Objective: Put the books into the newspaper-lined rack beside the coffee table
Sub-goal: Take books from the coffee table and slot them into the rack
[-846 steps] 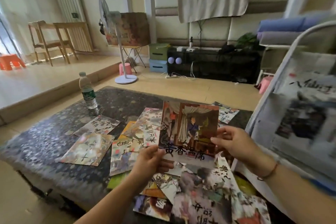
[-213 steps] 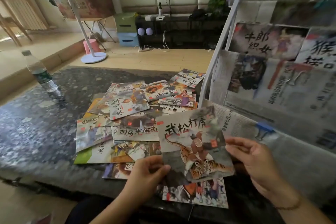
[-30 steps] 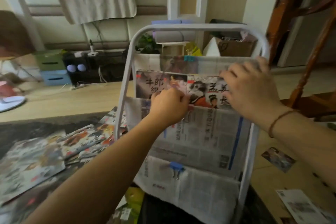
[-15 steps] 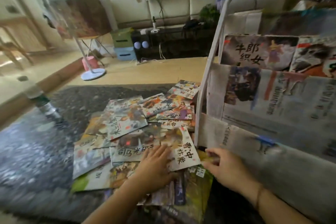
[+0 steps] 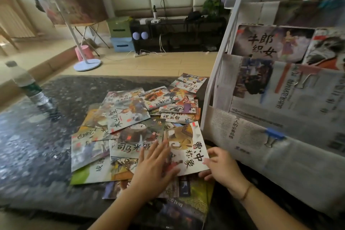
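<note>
Pinching the near right corner of the elephant book (image 5: 187,150), the right hand (image 5: 222,169) lifts its edge while the left hand (image 5: 155,169) lies spread flat on the book pile (image 5: 130,127) atop the coffee table (image 5: 37,145). Thin, light and bendy, with slick-looking covers, these booklets probably handle best held by an edge. Beyond, the rack (image 5: 280,99) already holds two.

We read this as a home living room. Wood floor (image 5: 149,65) runs to a padded wall at 12 o'clock, with a low black media shelf (image 5: 177,33) and trailing cables. Standing fan (image 5: 82,61) at 10 o'clock, radiator (image 5: 13,18) at 9. Picture books (image 5: 134,117) litter a dark stone coffee table (image 5: 37,145); a water bottle (image 5: 28,84) stands on it.
</note>
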Available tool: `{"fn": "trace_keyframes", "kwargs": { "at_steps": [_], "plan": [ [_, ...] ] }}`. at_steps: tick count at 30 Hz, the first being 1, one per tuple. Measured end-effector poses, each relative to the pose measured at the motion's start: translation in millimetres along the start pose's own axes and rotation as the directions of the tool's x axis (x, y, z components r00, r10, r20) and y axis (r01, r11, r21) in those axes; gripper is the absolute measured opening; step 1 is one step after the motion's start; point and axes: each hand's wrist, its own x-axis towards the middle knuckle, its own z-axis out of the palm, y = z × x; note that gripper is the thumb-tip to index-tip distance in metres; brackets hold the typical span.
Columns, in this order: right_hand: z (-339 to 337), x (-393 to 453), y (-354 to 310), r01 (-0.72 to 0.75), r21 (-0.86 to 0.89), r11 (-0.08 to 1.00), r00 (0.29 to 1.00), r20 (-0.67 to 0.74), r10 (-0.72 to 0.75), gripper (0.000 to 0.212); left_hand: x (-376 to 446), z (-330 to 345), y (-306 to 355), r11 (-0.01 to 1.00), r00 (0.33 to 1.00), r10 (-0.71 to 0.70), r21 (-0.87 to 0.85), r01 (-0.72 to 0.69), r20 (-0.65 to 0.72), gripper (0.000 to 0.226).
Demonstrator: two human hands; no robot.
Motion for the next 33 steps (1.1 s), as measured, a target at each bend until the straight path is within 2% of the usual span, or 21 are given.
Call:
{"fn": "trace_keyframes", "kwargs": {
  "at_steps": [4,6,7,9,11,13,16,18,20,22,24,26,28,31,33],
  "plan": [
    [-55.3,-28.0,-0.1,0.098,-0.063,0.993,0.994,-0.04,-0.1,0.019,14.5,-16.7,8.8,0.957,0.981,-0.061,-0.289,0.005,-0.184,0.068],
    [-85.7,-41.8,-4.3,0.145,-0.117,0.983,0.984,-0.092,-0.156,0.024,22.1,-31.5,22.7,0.895,0.989,-0.059,-0.447,-0.007,-0.133,0.057],
    [-100.7,-47.3,-6.6,0.162,-0.14,0.977,0.976,-0.12,-0.179,0.025,25.1,-39.1,31.5,0.834,0.998,-0.019,-0.552,-0.013,-0.053,0.044],
    [-128.4,-57.7,-13.4,0.199,-0.154,0.968,0.959,-0.175,-0.225,0.024,28.3,-50.6,52.9,0.629,0.991,0.094,-0.777,0.017,0.098,0.024],
    [-150.4,-65.4,-20.1,0.24,-0.181,0.954,0.932,-0.231,-0.278,0.023,30.6,-56.0,71.1,0.468,0.982,0.14,-0.882,0.048,0.128,0.018],
    [-165.9,-72.5,-28.0,0.286,-0.237,0.929,0.899,-0.269,-0.345,0.024,34.1,-55.3,86.3,0.335,0.985,0.14,-0.941,0.052,0.104,0.016],
    [-182.2,-81.9,-43.1,0.326,-0.394,0.859,0.841,-0.295,-0.454,0.026,42.2,-50.6,106.8,0.249,0.991,0.111,-0.967,0.046,0.076,0.015],
    [-190.2,-85.5,-56.6,0.333,-0.439,0.835,0.828,-0.287,-0.481,0.024,48.5,-50.5,119.2,0.191,0.992,0.115,-0.981,0.033,0.055,0.015],
    [-197.8,-83.9,-73.2,0.313,-0.513,0.8,0.828,-0.265,-0.494,0.046,56.9,-56.6,130.4,0.151,0.992,0.129,-0.989,-0.004,0.016,0.014],
    [-206.2,-77.7,-93.2,0.269,-0.702,0.659,0.796,-0.224,-0.563,0.065,68.3,-69.2,141.0,0.108,0.992,0.12,-0.993,-0.039,-0.026,0.012],
    [-213.7,-69.6,-116.6,0.213,-0.86,0.464,0.721,-0.183,-0.668,0.072,82.0,-86.4,151.0,0.064,0.993,0.098,-0.996,-0.067,-0.061,0.012],
    [-222.2,-60.6,-142.0,0.163,-0.919,0.358,0.643,-0.176,-0.745,0.074,95.0,-106.0,160.2,0.077,0.99,0.074,-0.989,-0.126,-0.12,0.013],
    [-230.6,-52.5,-168.2,0.149,-0.94,0.306,0.574,-0.17,-0.801,0.072,108.7,-126.6,166.1,0.152,0.976,0.044,-0.964,-0.22,-0.215,0.013],
    [-243.5,-40.0,-202.3,0.144,-0.965,0.22,0.479,-0.127,-0.868,0.068,135.9,-159.5,171.2,0.417,0.89,-0.003,-0.809,-0.414,-0.457,0.009],
    [-252.6,-31.1,-221.9,0.113,-0.978,0.176,0.434,-0.11,-0.894,0.068,153.4,-181.6,175.6,0.558,0.822,0.004,-0.68,-0.475,-0.57,0.007]
  ]
}}
